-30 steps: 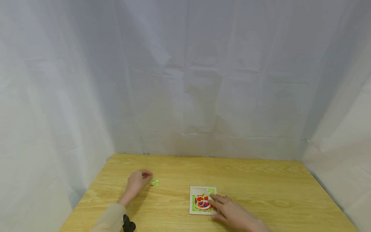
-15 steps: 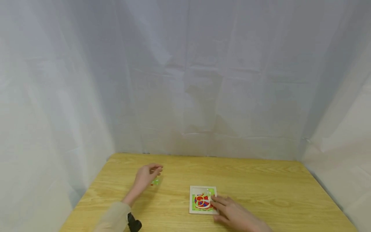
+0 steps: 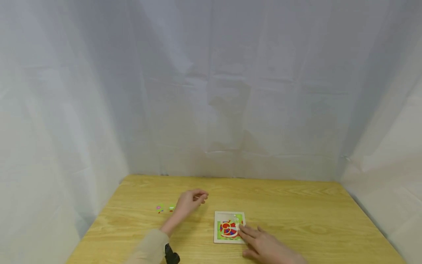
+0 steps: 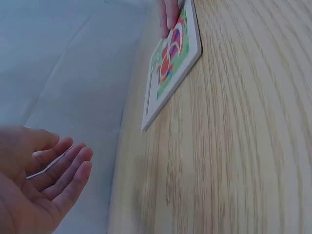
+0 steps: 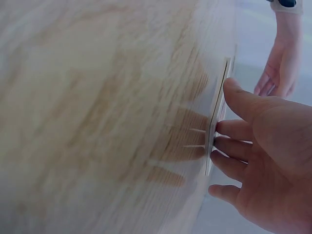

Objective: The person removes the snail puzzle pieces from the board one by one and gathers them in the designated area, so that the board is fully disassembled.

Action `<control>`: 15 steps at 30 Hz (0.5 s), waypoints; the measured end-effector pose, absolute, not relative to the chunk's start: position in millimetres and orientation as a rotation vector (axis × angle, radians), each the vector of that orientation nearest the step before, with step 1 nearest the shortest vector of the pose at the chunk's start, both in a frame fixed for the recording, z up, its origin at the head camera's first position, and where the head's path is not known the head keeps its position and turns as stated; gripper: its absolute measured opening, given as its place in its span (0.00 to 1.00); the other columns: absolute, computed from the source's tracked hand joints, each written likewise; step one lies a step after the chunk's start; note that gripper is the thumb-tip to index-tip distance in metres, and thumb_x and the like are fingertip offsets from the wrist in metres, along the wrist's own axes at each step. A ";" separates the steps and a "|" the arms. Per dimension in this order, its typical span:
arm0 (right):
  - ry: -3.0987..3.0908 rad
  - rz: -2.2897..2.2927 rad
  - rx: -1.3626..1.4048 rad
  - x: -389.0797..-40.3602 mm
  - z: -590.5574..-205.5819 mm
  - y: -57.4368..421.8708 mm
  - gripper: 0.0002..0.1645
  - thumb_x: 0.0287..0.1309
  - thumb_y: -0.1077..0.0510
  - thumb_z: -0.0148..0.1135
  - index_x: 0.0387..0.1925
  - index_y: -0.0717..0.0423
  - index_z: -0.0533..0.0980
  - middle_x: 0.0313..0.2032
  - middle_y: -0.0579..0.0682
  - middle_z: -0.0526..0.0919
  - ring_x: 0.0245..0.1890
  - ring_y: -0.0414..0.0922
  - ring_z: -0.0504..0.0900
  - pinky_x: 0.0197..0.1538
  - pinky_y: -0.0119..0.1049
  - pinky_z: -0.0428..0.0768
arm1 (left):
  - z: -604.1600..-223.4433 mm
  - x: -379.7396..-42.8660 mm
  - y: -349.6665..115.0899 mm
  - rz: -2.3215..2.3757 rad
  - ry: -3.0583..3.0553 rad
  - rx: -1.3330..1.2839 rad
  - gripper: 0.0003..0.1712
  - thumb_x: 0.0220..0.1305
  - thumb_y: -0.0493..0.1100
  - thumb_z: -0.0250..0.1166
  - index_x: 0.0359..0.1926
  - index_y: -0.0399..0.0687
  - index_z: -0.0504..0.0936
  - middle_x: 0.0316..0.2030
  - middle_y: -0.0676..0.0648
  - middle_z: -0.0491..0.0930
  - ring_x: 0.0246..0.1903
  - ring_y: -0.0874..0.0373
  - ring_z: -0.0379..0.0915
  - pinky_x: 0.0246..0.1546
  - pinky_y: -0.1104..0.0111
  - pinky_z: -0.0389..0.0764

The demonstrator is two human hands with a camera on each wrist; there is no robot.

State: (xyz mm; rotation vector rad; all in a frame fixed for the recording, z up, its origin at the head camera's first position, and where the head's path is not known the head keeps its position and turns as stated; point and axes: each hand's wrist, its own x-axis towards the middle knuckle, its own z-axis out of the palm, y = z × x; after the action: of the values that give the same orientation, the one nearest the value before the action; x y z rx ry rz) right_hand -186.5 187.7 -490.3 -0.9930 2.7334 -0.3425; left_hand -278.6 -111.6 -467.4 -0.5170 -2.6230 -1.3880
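Observation:
A square picture puzzle board [image 3: 215,227] with a pale frame lies on the table, showing a red, blue and green snail-like picture; its upper left part is bare. My right hand [image 3: 263,244] rests fairly straight fingers on the board's right side. To the upper left of the board, my left hand [image 3: 190,201] hovers above the table, thumb against curled fingers. A thin pale edge [image 4: 48,166], seemingly a puzzle piece, shows between them in the left wrist view; the rest of it is hidden. Behind that hand lie a green piece with pink [image 3: 159,208] and a green-white piece [image 3: 171,208].
The wood-grain table [image 3: 296,209] extends to both sides of the board. White sheeting [image 3: 230,110] hangs behind the table and along both sides. A black strap device [image 3: 171,255] sits on the left wrist over a beige sleeve [image 3: 148,245].
My left hand has lifted from the loose pieces and travelled right toward the board, uncovering the pink-marked piece. The right hand has stayed at the board's right side with slight finger shifts.

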 end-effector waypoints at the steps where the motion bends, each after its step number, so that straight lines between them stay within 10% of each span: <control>1: 2.735 -0.339 -0.991 -186.3 -490.5 187.4 0.41 0.73 0.33 0.47 0.76 0.53 0.63 0.76 0.52 0.62 0.74 0.51 0.63 0.70 0.62 0.65 | -467.9 -278.5 -107.5 -1.392 -2.631 -0.535 0.10 0.72 0.39 0.62 0.48 0.39 0.86 0.41 0.44 0.88 0.36 0.52 0.85 0.32 0.71 0.84; 15: 2.730 -0.326 -0.978 -185.8 -491.0 185.8 0.42 0.72 0.33 0.49 0.75 0.54 0.64 0.75 0.52 0.63 0.74 0.50 0.63 0.70 0.59 0.67 | -481.9 -274.7 -59.3 -1.633 -2.653 -0.688 0.12 0.74 0.39 0.61 0.47 0.35 0.85 0.39 0.40 0.87 0.39 0.47 0.86 0.35 0.68 0.86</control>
State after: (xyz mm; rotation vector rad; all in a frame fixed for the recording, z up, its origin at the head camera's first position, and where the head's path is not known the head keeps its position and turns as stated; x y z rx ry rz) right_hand -185.8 185.8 -491.0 -0.9776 2.7303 -0.3261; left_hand -274.7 -59.3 -481.9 -0.6882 -2.6529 -1.6326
